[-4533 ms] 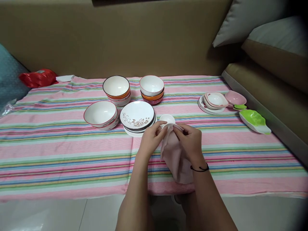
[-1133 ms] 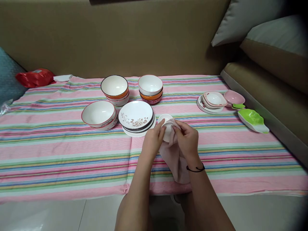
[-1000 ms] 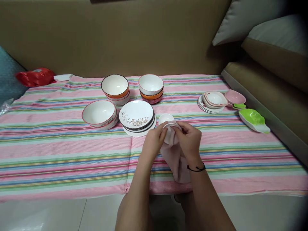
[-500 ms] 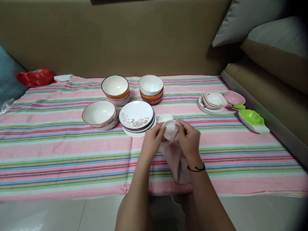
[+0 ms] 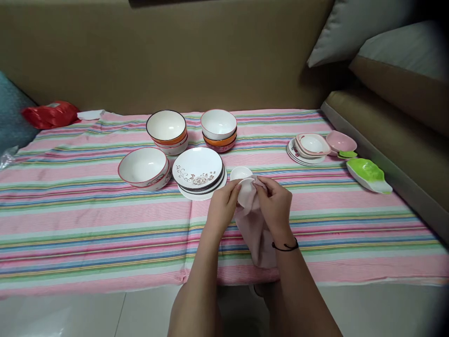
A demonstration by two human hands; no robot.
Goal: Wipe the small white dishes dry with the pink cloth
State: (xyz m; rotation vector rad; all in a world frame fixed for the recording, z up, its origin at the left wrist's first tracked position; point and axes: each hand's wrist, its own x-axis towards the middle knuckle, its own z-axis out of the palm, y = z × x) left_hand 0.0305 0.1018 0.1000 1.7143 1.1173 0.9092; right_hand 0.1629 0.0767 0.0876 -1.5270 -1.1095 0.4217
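Note:
My left hand [image 5: 224, 203] is closed on the left rim of a small white bowl [image 5: 245, 193], its thumb on the near side. Against the bowl's right side my right hand [image 5: 275, 201] pinches a pale pink cloth [image 5: 257, 238], which hangs down over the striped cover. Just behind the held bowl stands another small white bowl [image 5: 241, 172], partly hidden by it. To the left lies a stack of plates [image 5: 198, 166], the top one white with a brown flower pattern.
Stacked bowls [image 5: 166, 125], more bowls [image 5: 219, 122] and a red-rimmed pair [image 5: 143, 166] stand behind and left. Pink-rimmed dishes [image 5: 313, 144], a pink bowl [image 5: 341, 142] and a green-and-white leaf dish [image 5: 368, 174] sit right. A red bundle [image 5: 51, 114] lies far left.
The cloth now covers more of the small bowl's front, and the bowl is turned slightly. Both hands keep nearly the same place; the whole view shifts a little.

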